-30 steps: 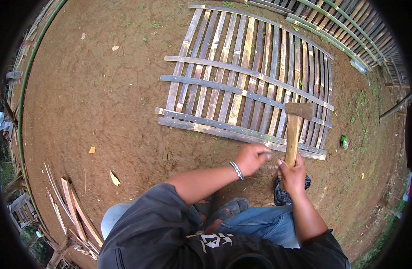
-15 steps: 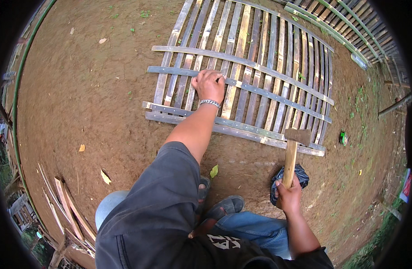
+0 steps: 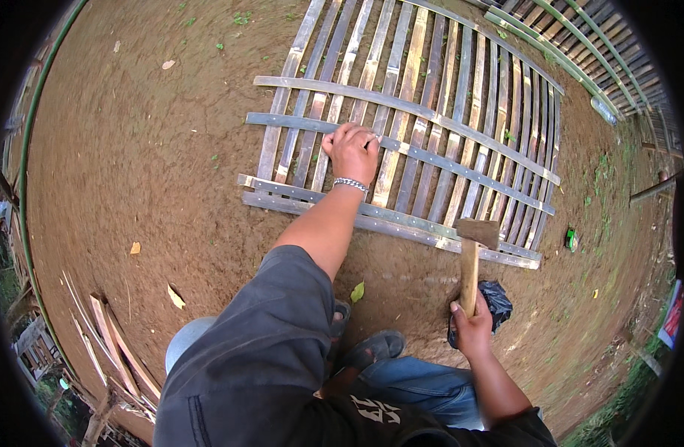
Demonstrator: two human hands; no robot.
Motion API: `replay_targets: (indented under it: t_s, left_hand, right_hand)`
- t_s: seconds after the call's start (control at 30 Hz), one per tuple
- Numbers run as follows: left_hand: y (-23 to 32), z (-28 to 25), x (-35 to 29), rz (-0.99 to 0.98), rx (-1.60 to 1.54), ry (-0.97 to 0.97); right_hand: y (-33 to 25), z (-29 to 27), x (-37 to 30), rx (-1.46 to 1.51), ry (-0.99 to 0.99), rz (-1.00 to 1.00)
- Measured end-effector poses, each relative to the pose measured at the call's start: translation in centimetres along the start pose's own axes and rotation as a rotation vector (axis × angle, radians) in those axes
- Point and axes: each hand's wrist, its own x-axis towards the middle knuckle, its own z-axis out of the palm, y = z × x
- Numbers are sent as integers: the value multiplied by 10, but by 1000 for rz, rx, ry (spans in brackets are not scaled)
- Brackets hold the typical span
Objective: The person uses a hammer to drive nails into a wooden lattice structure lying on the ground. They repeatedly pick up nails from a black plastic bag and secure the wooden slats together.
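A bamboo slat panel (image 3: 413, 171) lies on the ground in front of me, its long slats crossed by several strips. My left hand (image 3: 352, 152), with a chain bracelet at the wrist, rests on the dark grey crosswise strip (image 3: 461, 170) toward the panel's left side. Its fingers are curled and pressed together; what they pinch, if anything, is too small to make out. In my right hand (image 3: 472, 329) is a hammer (image 3: 469, 276), gripped low on its wooden handle. The brown metal head (image 3: 477, 232) stands over the panel's near right edge.
A black plastic bag (image 3: 497, 304) lies beside my right hand. Loose split strips (image 3: 118, 346) are piled at lower left. Farther right are a small green object (image 3: 571, 239), a clear bottle (image 3: 603, 110) and another slatted panel (image 3: 580, 37). My sandalled feet (image 3: 375, 349) are close below the panel.
The hammer and my right hand have shifted slightly left, uncovering more of the black bag. My left hand stays on the same strip, and the view has moved a little.
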Motion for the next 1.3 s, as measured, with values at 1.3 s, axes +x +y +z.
replay_targets:
  t_s: [1.3]
  left_hand:
    - [2,-4,2,-35,-4,-34]
  right_hand:
    - [-107,104,154,-462,64,-640]
